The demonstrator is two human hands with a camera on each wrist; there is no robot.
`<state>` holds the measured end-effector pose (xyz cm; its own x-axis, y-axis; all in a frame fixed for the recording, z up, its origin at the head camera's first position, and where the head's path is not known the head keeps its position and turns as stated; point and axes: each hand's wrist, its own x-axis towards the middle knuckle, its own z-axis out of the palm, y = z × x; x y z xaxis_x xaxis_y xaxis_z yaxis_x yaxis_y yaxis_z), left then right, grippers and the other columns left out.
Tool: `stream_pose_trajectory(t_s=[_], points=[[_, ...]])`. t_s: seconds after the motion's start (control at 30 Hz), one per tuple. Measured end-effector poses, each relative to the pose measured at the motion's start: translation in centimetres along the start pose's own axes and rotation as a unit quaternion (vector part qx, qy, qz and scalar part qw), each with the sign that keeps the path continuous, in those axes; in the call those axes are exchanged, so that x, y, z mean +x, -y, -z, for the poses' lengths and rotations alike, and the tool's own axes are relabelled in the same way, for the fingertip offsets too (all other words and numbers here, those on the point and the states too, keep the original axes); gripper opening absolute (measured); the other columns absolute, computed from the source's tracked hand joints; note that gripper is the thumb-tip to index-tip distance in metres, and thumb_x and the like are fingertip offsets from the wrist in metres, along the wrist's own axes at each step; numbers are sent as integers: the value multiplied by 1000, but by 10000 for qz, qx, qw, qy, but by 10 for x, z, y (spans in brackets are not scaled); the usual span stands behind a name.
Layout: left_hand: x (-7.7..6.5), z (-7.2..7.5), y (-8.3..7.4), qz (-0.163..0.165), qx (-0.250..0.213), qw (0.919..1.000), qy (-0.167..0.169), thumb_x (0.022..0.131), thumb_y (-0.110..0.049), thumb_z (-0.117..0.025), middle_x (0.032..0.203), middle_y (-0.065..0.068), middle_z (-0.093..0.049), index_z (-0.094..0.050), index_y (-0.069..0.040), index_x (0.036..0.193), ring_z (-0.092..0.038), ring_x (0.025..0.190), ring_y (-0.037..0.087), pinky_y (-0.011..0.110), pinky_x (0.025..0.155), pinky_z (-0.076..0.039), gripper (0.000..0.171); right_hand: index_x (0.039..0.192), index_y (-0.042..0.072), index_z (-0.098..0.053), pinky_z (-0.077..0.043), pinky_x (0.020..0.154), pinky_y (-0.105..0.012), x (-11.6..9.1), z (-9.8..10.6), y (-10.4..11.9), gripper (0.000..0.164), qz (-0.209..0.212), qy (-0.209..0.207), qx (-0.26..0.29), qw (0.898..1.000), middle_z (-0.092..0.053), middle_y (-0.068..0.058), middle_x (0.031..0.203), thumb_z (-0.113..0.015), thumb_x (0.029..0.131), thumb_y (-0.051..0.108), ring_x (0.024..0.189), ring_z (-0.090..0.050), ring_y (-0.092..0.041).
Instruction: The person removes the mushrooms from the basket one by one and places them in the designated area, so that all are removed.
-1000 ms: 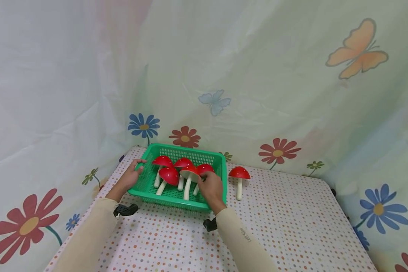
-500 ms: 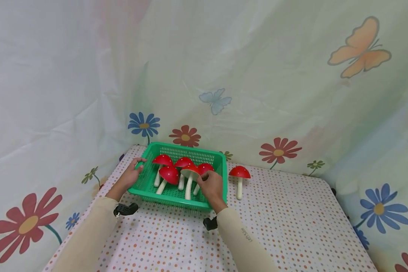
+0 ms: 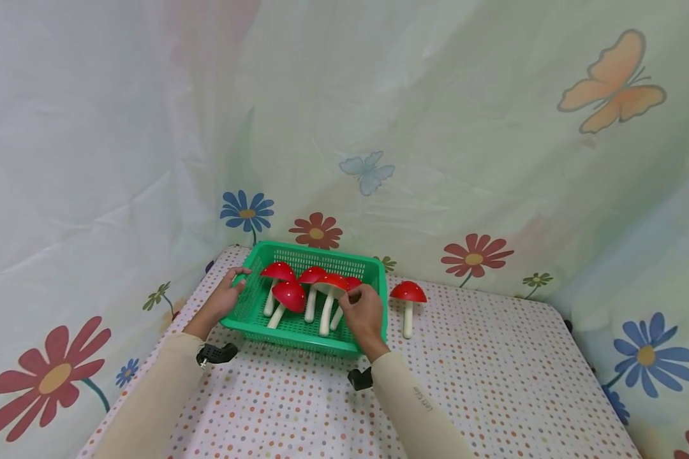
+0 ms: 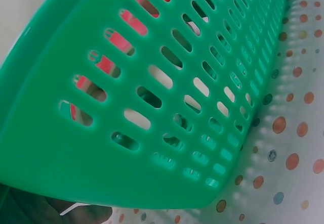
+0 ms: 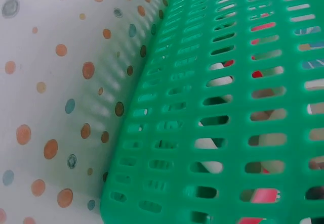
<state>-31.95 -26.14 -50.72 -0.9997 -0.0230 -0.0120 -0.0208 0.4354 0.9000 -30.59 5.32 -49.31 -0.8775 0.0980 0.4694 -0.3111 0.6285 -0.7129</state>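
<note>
In the head view, a green plastic basket (image 3: 304, 341) holds several toy mushrooms with white-dotted red caps and white stems. My left hand (image 3: 224, 299) grips the basket's left rim; in the left wrist view a fingertip (image 4: 91, 215) shows below the green wall. Inside the basket, my right hand (image 3: 365, 315) pinches the cap edge of a mushroom (image 3: 326, 312), its stem pointing toward me. Another mushroom (image 3: 353, 282) is partly hidden behind that hand. Further left lie mushrooms such as the front one (image 3: 289, 296). The right wrist view shows mostly the basket wall (image 5: 233, 128).
One more mushroom (image 3: 409, 293) lies on the table right of the basket. A dotted cloth (image 3: 482, 370) covers the table. Flowered curtain sheets (image 3: 465, 159) hang behind it and at both sides.
The mushroom in my right hand has shifted slightly to the right within the basket. My left hand keeps its hold on the rim, and the basket stays in place.
</note>
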Motion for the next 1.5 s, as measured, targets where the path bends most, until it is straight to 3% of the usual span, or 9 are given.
stream_pose_trajectory(t_s=[0.2,0.43,0.63,0.83,1.1,1.3,1.5], points=[[0,0,-4,-96,-33,9999,-97,101,-17,-32,150,16,-21,-34,-10,133,-20,138,37,56,106,-21,33,79,8,-60,-46,56,-25,11,15,0,3,322,-278,-66,9991,-61,-3,76,-61,80,11,64,-56,-12],[1,2,-6,-60,71,9999,-114,101,-19,-32,150,17,-20,-33,-11,134,-22,136,39,57,105,-22,34,78,7,-63,-49,56,-29,32,48,2,5,528,-612,-300,9963,-64,-6,75,-63,80,12,64,-58,-16],[-2,4,-7,-17,51,9999,-141,101,-18,-32,150,18,-21,-34,-11,134,-23,135,40,57,105,-23,34,79,6,-62,-48,57,-31,43,78,-17,6,823,-887,-586,9909,-62,-6,76,-64,80,12,64,-59,-17],[-3,3,0,79,-28,9999,-128,101,-20,-32,150,17,-22,-33,-12,134,-22,136,38,56,105,-22,34,79,3,-63,-48,57,-35,50,113,-46,9,802,-1188,-949,9851,-63,-10,76,-64,80,12,65,-59,-22],[-3,-1,-2,73,16,9999,-125,101,-19,-32,150,17,-22,-34,-12,133,-23,136,39,57,105,-23,33,82,-1,-63,-44,58,-37,52,158,-114,17,-21,-1459,-1553,9770,-62,-16,79,-63,83,16,68,-57,-27],[0,-1,-1,56,47,9999,-140,101,-17,-32,149,17,-24,-35,-12,133,-23,136,39,57,105,-23,33,84,-2,-63,-45,55,-40,46,172,-158,19,-695,-879,-1972,9739,-62,-19,81,-60,85,16,68,-58,-29],[0,-2,-2,53,-92,9999,-44,101,-17,-33,149,17,-23,-35,-12,132,-21,137,38,57,106,-22,32,88,-1,-64,-45,54,-36,35,169,-183,19,-1312,-374,-2211,9657,-63,-18,83,-59,87,17,69,-57,-26]])
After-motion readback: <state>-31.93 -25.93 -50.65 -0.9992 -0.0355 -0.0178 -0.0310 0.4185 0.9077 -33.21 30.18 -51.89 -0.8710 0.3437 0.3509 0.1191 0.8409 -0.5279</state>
